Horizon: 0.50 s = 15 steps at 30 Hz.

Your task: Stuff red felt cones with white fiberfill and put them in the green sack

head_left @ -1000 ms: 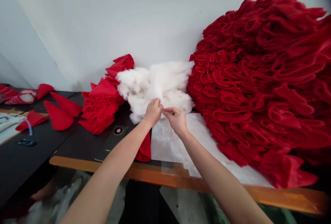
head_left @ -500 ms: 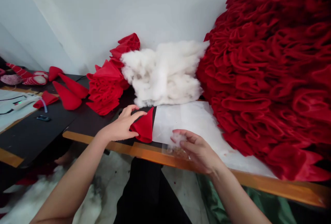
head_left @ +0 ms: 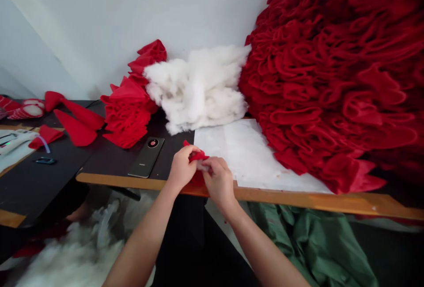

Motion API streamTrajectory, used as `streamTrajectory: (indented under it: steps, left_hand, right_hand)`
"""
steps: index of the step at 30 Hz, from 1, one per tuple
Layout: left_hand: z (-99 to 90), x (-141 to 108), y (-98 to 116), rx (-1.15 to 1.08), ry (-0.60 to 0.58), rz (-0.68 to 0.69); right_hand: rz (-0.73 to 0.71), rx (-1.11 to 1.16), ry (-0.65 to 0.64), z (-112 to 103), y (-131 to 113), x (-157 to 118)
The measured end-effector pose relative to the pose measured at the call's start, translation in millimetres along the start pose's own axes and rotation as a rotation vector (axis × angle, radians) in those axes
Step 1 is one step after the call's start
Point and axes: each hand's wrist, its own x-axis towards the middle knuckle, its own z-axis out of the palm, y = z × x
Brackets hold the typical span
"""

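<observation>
The left hand (head_left: 181,168) and the right hand (head_left: 218,182) meet just behind the front edge of the dark tabletop (head_left: 112,168), holding a crumpled piece of red felt (head_left: 197,156) between them, its lower part reaching down to that wood-trimmed edge. The fingers of both hands curl inward and pinch the felt from either side, and a small wisp of white stuffing (head_left: 202,167) shows between them. A sheet of white paper (head_left: 251,154) lies just right of the hands, along the front edge. To their left lies a black smartphone (head_left: 146,157), with a smaller stack of red felt cones (head_left: 127,117) farther back. A pile of white stuffing (head_left: 195,88) sits at the back edge, against the white wall (head_left: 132,9), and a huge heap of ruffled red felt cones (head_left: 331,75) rises on the right. Loose red cones (head_left: 75,128) lie toward the left end, while loose stuffing (head_left: 73,256) and green cloth (head_left: 314,247) lie below the front edge
</observation>
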Motion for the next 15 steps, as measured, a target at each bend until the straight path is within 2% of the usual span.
streamTrajectory:
  steps: [2,4,8,11,13,15]
  left_hand:
    - [8.6,-4,8,-0.046,0.043,0.027]
    - [12.4,-7,14,-0.053,0.066,0.092]
    - [13.8,-7,23,-0.097,0.006,0.198]
    - [19.9,-7,28,-0.090,0.023,0.248]
    - [25.6,-7,28,-0.066,0.092,0.235]
    - [29.5,-6,25,-0.087,0.192,0.133]
  right_hand:
    - [-0.051,-0.069,0.089,-3,9,8]
    - [-0.013,-0.027,0.131,-7,17,16]
    - [0.181,0.137,0.072,-16,23,30]
    - [0.278,0.050,0.004,-15,19,36]
    - [0.237,-0.031,0.023,-13,15,35]
    - [0.087,-0.065,0.106,-13,13,29]
